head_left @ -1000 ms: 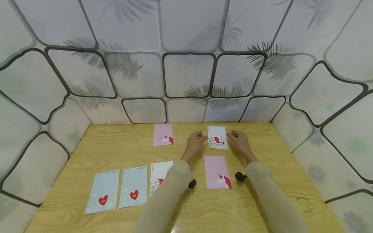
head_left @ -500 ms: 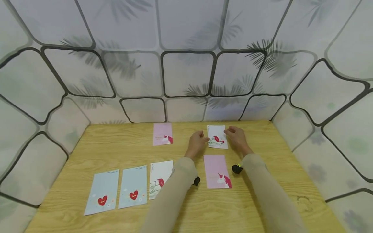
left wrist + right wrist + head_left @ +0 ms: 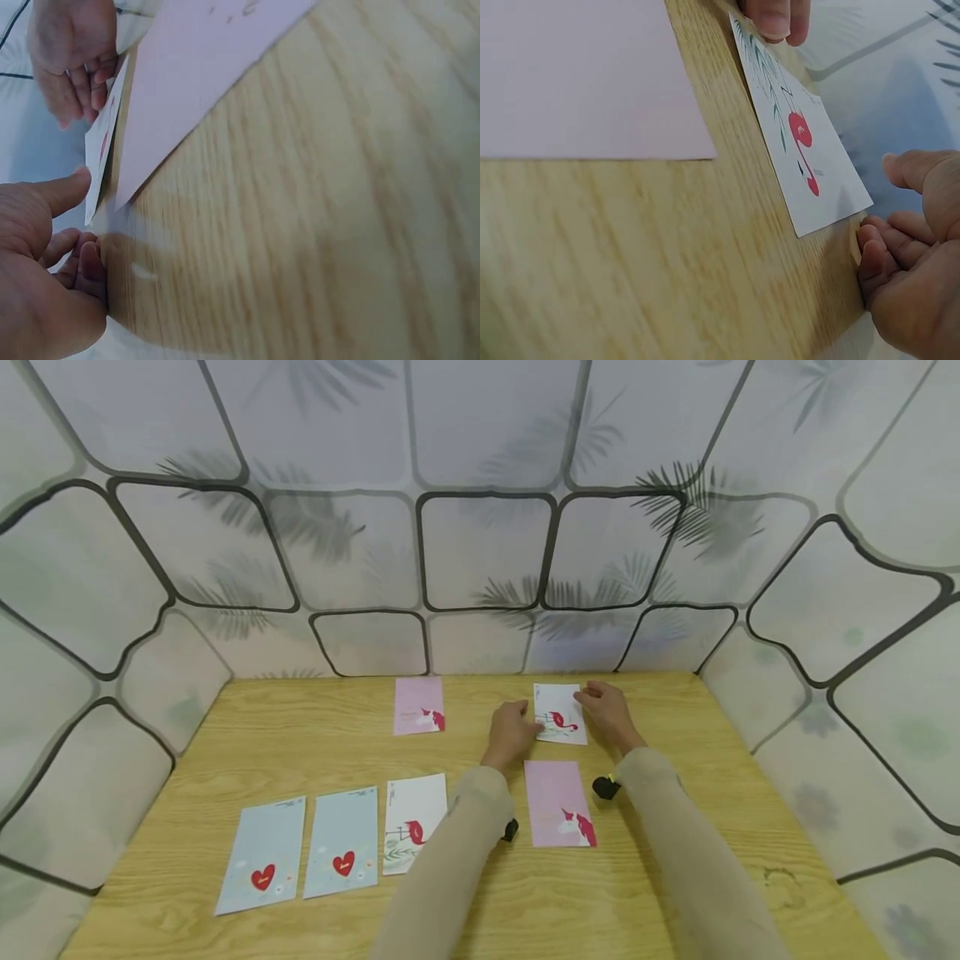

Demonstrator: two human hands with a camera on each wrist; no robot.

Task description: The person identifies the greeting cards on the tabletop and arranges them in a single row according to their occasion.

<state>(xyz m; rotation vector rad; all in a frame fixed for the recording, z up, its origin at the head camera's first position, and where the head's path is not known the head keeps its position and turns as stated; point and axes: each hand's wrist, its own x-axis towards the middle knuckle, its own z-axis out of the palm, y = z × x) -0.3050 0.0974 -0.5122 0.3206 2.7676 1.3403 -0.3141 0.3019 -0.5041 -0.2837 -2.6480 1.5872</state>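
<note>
A white card with a red flamingo [image 3: 557, 700] lies at the back right of the table between the two hands. The left hand [image 3: 512, 732] is at its left edge, the thumb tip over or on the lower left corner. At the opposite edge, the right hand [image 3: 608, 713] has its thumb near the upper right side. In the right wrist view, the right thumb [image 3: 915, 169] is apart from the flamingo card [image 3: 826, 161], while the loosely bent fingers are beside its corner. The left wrist view shows the left thumb [image 3: 64, 193] close to the card. Neither hand visibly pinches it.
A pink unicorn card [image 3: 553, 797] lies just in front, another pink card [image 3: 417, 703] at the back left. Front left stand in a row two blue heart cards [image 3: 272, 839] [image 3: 345, 827] and a second flamingo card [image 3: 415, 802]. Patterned fabric walls [image 3: 483, 556] enclose the table.
The left hand has shifted slightly right, its thumb now at the card's lower left corner. The right hand has moved a little left and back, closer to the card. The cards have stayed put.
</note>
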